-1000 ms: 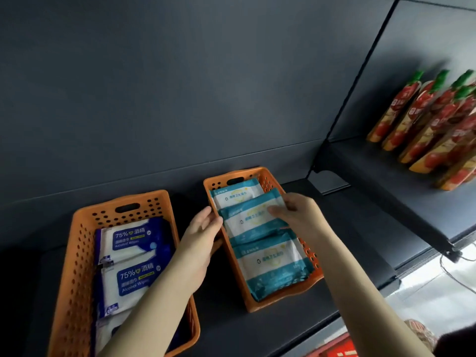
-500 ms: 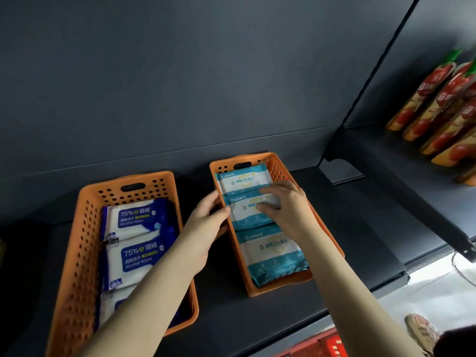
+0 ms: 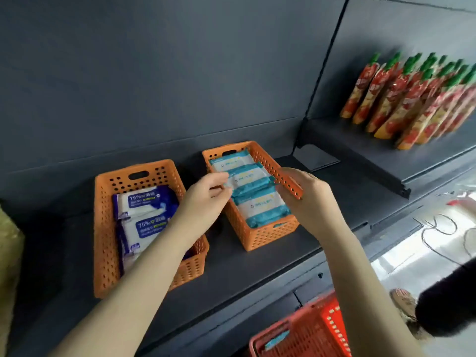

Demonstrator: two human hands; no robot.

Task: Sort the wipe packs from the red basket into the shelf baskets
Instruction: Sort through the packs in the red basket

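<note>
Head camera: a person is reaching both bare arms to a dark shelf (image 3: 257, 266) that is carrying two orange baskets. The left hand (image 3: 206, 194), fingers and thumb curled, is pinching the left edge of the middle pack (image 3: 248, 179). This is one of three teal packs (image 3: 262, 206) lying in a row, near to far, in the right basket (image 3: 260, 238). The right hand (image 3: 309, 194) is resting against the outside of that basket's right wall, its fingers curled behind the rim. Whether they are gripping it cannot be told. The left basket (image 3: 103, 228), partly under the left forearm, is holding blue packs (image 3: 144, 200). Below the shelf's near edge, at the near right, a red basket (image 3: 316, 328) is showing a lone pack (image 3: 277, 340) inside. On a higher shelf (image 3: 386, 155) at the far right, red pouches (image 3: 401, 99) are standing in rows.
</note>
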